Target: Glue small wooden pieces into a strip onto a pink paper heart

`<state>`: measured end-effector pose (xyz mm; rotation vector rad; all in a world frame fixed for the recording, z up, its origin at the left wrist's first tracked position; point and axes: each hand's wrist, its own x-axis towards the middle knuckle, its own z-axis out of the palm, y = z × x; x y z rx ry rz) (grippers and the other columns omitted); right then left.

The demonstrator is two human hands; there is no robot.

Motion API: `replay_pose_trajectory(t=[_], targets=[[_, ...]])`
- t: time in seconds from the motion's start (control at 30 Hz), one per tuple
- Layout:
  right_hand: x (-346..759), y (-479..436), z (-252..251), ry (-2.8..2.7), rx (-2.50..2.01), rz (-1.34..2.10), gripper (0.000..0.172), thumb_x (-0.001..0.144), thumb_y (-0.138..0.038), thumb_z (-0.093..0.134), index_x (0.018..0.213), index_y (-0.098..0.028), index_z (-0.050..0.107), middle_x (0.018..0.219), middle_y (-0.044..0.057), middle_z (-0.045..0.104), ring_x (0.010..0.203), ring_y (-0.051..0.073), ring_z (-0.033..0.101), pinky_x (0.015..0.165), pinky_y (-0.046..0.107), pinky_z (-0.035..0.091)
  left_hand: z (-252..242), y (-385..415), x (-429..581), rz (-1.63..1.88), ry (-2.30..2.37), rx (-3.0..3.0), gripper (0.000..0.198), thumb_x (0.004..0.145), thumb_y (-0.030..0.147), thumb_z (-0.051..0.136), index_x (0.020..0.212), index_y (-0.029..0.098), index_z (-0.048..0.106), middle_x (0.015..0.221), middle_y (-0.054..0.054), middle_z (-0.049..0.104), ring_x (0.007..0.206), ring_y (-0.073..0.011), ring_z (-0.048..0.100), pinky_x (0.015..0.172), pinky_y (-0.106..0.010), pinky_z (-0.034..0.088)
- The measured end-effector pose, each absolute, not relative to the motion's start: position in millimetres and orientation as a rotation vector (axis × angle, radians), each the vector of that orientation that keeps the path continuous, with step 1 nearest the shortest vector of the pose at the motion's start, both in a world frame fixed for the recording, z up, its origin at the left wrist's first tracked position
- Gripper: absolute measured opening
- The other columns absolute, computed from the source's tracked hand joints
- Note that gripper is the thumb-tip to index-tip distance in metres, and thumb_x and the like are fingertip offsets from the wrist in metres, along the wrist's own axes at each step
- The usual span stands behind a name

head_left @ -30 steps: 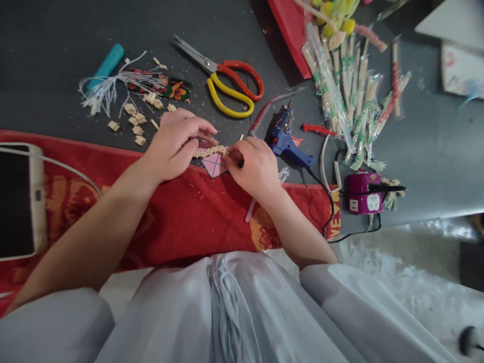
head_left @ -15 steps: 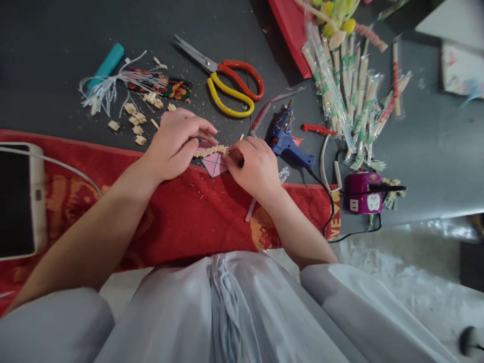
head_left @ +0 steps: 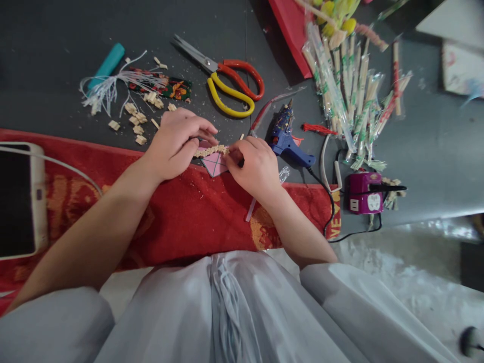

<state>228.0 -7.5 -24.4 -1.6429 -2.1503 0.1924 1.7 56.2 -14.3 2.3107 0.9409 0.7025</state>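
A narrow, pale braided strip spans the gap between my two hands. My left hand is closed on its left end, thumb lowered against it and fingers curved above. At the other end, the bent fingers of my right hand pinch the strip, and the fingertips partly hide it. Beneath the strip lies a pink piece with dark crossing lines, at the edge of the red cloth. Its right corner is hidden by my right hand.
Scissors with red and yellow handles lie beyond my hands. A blue glue gun rests to the right, its cord running past a purple box. Small pale pieces are scattered at left. Wrapped sticks lie at upper right.
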Motion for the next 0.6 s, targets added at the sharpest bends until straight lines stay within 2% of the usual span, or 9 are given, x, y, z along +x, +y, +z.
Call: replay_pose_trajectory(t=[0.13,0.3,0.47,0.6], targets=[[227.6,-7.6,-23.0,-2.158,-1.67,0.23,0.005,0.096,-0.018,0.068,0.094,-0.021,0.071,0.093,0.008,0.077,0.093,0.027,0.071,0.091,0.043,0.058,-12.9,55.6,2.0,0.679,0.973,2.289,0.04,0.097,0.021,0.042,0.126,0.034,0.067,0.114,0.003,0.087,0.118,-0.0283,0.075,0.117,-0.059,0.049],[227.2,-7.1,-19.2,-2.174,-1.723,0.308,0.005,0.098,-0.019,0.066,0.096,-0.021,0.07,0.095,0.009,0.074,0.098,0.028,0.07,0.094,0.044,0.056,-11.2,56.4,2.0,0.665,0.95,2.292,0.038,0.1,0.025,0.04,0.126,0.028,0.067,0.114,0.001,0.087,0.116,-0.0271,0.075,0.116,-0.06,0.049],[227.0,-7.3,-19.0,-2.165,-1.715,0.309,0.006,0.099,-0.02,0.065,0.095,-0.022,0.069,0.095,0.009,0.074,0.096,0.028,0.069,0.094,0.045,0.057,-9.8,55.1,3.2,0.653,1.002,2.266,0.038,0.097,0.026,0.041,0.124,0.032,0.068,0.115,0.002,0.087,0.119,-0.0277,0.073,0.116,-0.06,0.047],[227.2,-8.0,-20.7,-2.146,-1.683,0.254,0.006,0.097,-0.019,0.067,0.093,-0.023,0.069,0.095,0.008,0.076,0.094,0.027,0.071,0.092,0.044,0.059,-9.5,55.1,3.7,0.639,1.004,2.253,0.039,0.1,0.032,0.039,0.124,0.027,0.069,0.112,0.001,0.087,0.117,-0.0274,0.071,0.117,-0.061,0.047]])
